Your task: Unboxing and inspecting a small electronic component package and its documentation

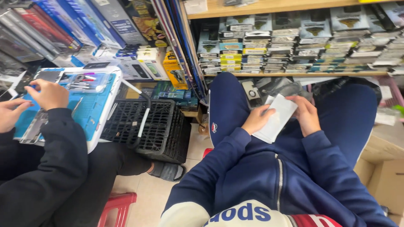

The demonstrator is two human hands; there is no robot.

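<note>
Head view: I see my left hand (257,119) and right hand (306,114), each grip closed on one white packet (275,120) over my lap

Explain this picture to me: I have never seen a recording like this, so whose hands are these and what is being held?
There is one picture, taken by a camera worn on a person's head and looking down at their lap. That person wears a navy jacket and sits facing shelves of stacked packets. Their left hand and right hand together hold a flat white packet above the knees. At the left sits a second person in black sleeves; their hands rest on a white tray with a blue mat that carries small tools. Beside it stands a black plastic basket on the tiled floor.
</note>
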